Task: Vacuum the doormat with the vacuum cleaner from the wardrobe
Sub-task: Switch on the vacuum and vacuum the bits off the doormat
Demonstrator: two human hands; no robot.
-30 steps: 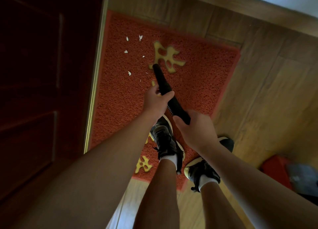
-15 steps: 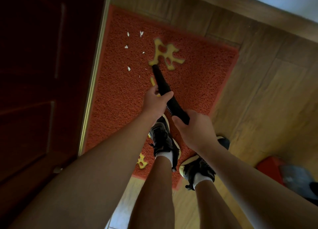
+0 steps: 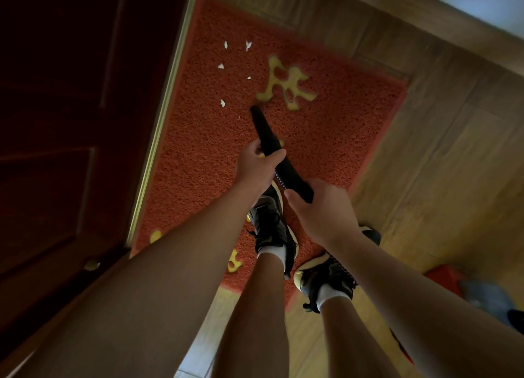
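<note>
Left hand (image 3: 259,164) forward, right hand (image 3: 320,207) behind, both clasping vacuum cleaner wand (image 3: 263,128) over red doormat (image 3: 326,139). White scraps (image 3: 223,103) at 11 o'clock from tip: best swept slowly, tip low.

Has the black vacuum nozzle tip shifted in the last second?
Yes. The black vacuum nozzle tip pulled back off the yellow character, toward the white paper scraps.

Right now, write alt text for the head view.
The left hand and right hand grip a black vacuum nozzle, its tip near white scraps on a red doormat beside a dark door.
</note>
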